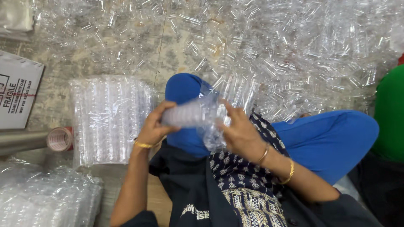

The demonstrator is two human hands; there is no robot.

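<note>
My left hand grips one end of a stack of clear plastic cups, held sideways over my blue-clad knees. My right hand holds the other end, fingers in a thin clear plastic bag that hangs around the stack. Gold bangles sit on both wrists. A dark patterned cloth drapes my lap under the hands.
Several loose clear plastic pieces cover the floor ahead. A bagged block of stacked cups lies left of my hands, more bagged stacks at lower left. A tape roll and a cardboard box sit far left. Green cloth shows at right.
</note>
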